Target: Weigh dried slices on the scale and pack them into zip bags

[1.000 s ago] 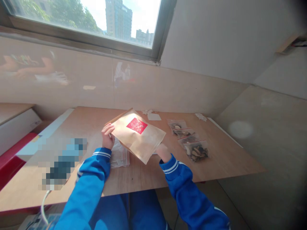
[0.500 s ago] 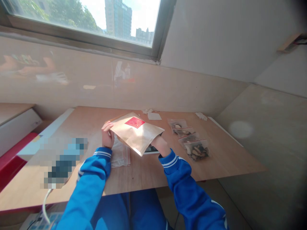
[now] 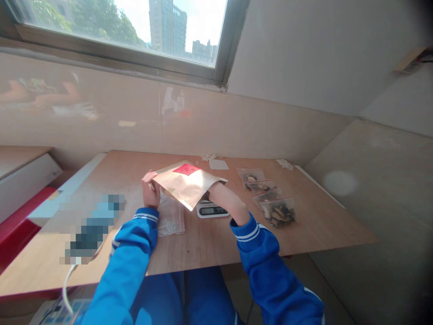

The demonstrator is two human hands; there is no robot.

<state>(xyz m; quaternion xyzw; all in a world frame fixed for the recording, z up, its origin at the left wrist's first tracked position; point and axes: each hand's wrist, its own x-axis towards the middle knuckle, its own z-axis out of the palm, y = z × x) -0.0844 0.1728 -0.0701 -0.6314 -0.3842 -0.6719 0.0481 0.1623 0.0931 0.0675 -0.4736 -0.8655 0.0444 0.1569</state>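
Observation:
A brown kraft paper bag [image 3: 189, 186] with a red square label is tilted over the table, its mouth toward the right. At its left end my left hand [image 3: 150, 188] grips it, fingers curled round the edge. My right hand [image 3: 221, 195] reaches into the mouth; the fingers are out of sight inside. Below the bag is a white kitchen scale [image 3: 213, 211], its display showing and its top partly covered. Clear zip bags [image 3: 171, 221] lie flat beside my left wrist.
Several filled zip bags [image 3: 278, 212] of dark dried pieces lie in a row on the right. A white paper [image 3: 218, 164] and crumpled tissue [image 3: 284, 164] are at the back. A blurred-out device [image 3: 93, 230] with a white cable sits on the left.
The bag has shifted slightly left and tilted, uncovering more of the scale's front. More of my right wrist now shows outside the mouth.

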